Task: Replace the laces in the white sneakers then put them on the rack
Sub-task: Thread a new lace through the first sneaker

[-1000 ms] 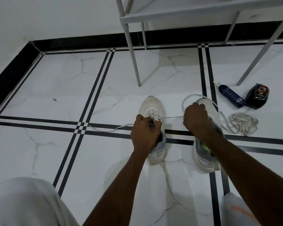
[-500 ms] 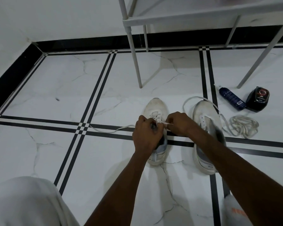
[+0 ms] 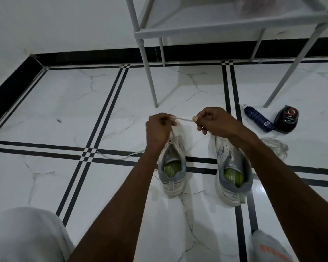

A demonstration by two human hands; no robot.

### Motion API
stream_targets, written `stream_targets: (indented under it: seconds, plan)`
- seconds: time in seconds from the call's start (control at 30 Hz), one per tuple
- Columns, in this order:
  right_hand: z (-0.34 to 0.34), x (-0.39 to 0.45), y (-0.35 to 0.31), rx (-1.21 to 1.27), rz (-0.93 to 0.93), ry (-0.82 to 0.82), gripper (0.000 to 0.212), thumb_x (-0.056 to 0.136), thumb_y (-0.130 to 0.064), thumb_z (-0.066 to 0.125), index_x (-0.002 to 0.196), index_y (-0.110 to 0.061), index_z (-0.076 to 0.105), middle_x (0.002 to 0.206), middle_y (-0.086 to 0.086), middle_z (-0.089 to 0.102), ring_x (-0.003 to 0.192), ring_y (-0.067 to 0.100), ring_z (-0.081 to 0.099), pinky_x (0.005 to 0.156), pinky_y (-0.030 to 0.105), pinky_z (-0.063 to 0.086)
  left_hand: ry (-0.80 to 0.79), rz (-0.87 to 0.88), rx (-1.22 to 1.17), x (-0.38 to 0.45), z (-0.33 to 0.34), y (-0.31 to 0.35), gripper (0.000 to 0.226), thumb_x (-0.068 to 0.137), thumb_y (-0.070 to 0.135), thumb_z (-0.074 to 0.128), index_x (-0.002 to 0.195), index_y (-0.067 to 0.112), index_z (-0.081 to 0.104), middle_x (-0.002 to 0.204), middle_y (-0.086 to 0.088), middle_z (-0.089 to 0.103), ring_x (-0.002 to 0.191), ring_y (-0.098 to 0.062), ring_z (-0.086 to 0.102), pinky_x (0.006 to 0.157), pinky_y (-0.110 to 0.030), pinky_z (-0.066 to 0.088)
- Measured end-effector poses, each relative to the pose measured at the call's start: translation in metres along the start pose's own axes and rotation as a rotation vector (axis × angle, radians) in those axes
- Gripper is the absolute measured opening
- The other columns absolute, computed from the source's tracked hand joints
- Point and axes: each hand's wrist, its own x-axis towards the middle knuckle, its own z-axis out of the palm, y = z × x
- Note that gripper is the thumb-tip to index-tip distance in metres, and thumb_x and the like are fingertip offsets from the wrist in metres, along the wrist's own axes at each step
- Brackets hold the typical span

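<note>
Two white sneakers stand on the marble floor (image 3: pixel 64 103), toes pointing away from the person, heels near, each with a green insole showing. Left sneaker (image 3: pixel 173 171) sits under the left hand (image 3: pixel 159 127); right sneaker (image 3: pixel 233 176) sits just beside it, partly covered by the right forearm. One lace (image 3: pixel 184 120) runs taut between both hands above the left sneaker's toe. Left hand grip: fingers curled and pinched on one end of that lace. Right hand (image 3: pixel 214 120) grip: thumb and fingers pinched on the other end, thumbnail visible. A loose tail of lace (image 3: pixel 117 156) trails leftward across the black floor lines from the left sneaker. One bundle of old laces (image 3: pixel 276 146) lies on the floor right of the right sneaker, behind the right forearm. Further right: one dark blue bottle (image 3: pixel 257 118) lying on its side, and one black round-topped container (image 3: pixel 286 119) touching or just beside it. One white rack (image 3: pixel 197 31) stands at the top, four legs visible, well apart from the sneakers. Two knees in pale fabric show at the bottom corners.
</note>
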Motion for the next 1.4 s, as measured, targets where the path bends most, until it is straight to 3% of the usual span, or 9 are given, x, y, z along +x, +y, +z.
stream_targets:
  seconds: [0.13,0.23,0.3,0.43,0.53,0.63,0.8,1.0,1.4]
  plan:
    - [0.002,0.002,0.005,0.026,-0.006,-0.049,0.024,0.094,-0.031,0.068,0.097,-0.007,0.065,0.08,0.003,0.075,0.062,0.011,0.063,0.063,0.024,0.046,-0.157,-0.004,0.096,-0.002,-0.019,-0.004,0.083,0.075,0.027,0.089,0.146,0.024,0.047,0.129,0.005,0.061,0.119,-0.009,0.056,0.103,-0.028,0.046]
    - [0.009,0.005,0.005,0.021,-0.007,-0.079,0.027,0.094,-0.032,0.067,0.1,-0.006,0.065,0.081,0.004,0.076,0.063,0.009,0.063,0.06,0.024,0.044,-0.464,0.171,0.158,-0.005,-0.012,0.01,0.038,0.083,0.031,0.083,0.119,0.023,0.073,0.11,0.009,0.074,0.108,-0.005,0.066,0.102,-0.037,0.051]
    - [0.012,0.007,0.006,0.018,-0.011,-0.074,0.029,0.094,-0.032,0.066,0.101,-0.004,0.064,0.082,0.004,0.076,0.063,0.01,0.062,0.055,0.023,0.041,-0.292,0.187,0.226,-0.002,-0.009,0.011,0.011,0.089,0.036,0.071,0.09,0.03,0.079,0.086,0.01,0.077,0.09,-0.008,0.072,0.092,-0.048,0.054]
    - [0.01,0.008,0.008,-0.006,-0.024,-0.074,0.03,0.094,-0.028,0.066,0.102,0.0,0.063,0.083,0.004,0.076,0.063,0.011,0.062,0.06,0.021,0.045,0.276,-0.049,0.475,0.008,-0.03,-0.007,0.016,0.089,0.037,0.067,0.104,0.034,0.073,0.104,0.007,0.075,0.107,-0.021,0.067,0.104,-0.055,0.045]
    - [0.011,0.009,0.008,0.018,-0.03,-0.077,0.029,0.095,-0.025,0.067,0.102,0.002,0.063,0.086,0.009,0.076,0.063,0.012,0.062,0.05,0.011,0.042,-0.094,0.145,0.254,0.005,-0.029,-0.005,0.064,0.081,0.03,0.084,0.139,0.021,0.057,0.138,-0.003,0.061,0.127,-0.012,0.052,0.112,-0.034,0.038]
    - [0.015,0.012,0.006,0.03,-0.027,-0.078,0.029,0.094,-0.025,0.067,0.102,0.002,0.064,0.084,0.009,0.075,0.063,0.013,0.062,0.046,0.009,0.04,-0.395,0.242,0.195,-0.005,-0.012,0.009,0.025,0.088,0.026,0.078,0.112,0.027,0.076,0.112,0.007,0.074,0.106,-0.006,0.065,0.103,-0.042,0.048]
    - [0.013,0.01,0.01,0.009,-0.011,-0.071,0.023,0.094,-0.024,0.068,0.097,-0.002,0.064,0.084,0.008,0.075,0.059,0.011,0.06,0.046,0.01,0.04,0.193,0.019,0.555,0.004,-0.023,-0.009,0.016,0.09,0.023,0.065,0.099,0.033,0.075,0.104,0.009,0.075,0.109,-0.019,0.065,0.111,-0.057,0.036]
    - [0.015,0.009,0.007,0.038,0.011,-0.053,0.025,0.094,-0.026,0.068,0.1,-0.003,0.064,0.087,0.009,0.076,0.059,0.009,0.06,0.043,0.008,0.038,-0.321,0.266,0.173,-0.008,-0.008,0.006,0.031,0.082,0.024,0.082,0.113,0.019,0.076,0.114,0.004,0.074,0.107,-0.007,0.066,0.098,-0.029,0.051]
    - [0.033,0.001,-0.007,0.123,-0.105,-0.28,0.014,0.099,-0.026,0.061,0.108,-0.015,0.062,0.086,0.007,0.074,0.071,0.012,0.061,0.059,0.026,0.039,0.054,0.106,0.237,-0.007,-0.018,-0.02,0.017,0.085,0.033,0.078,0.098,0.024,0.072,0.097,0.005,0.068,0.088,-0.011,0.062,0.082,-0.042,0.054]
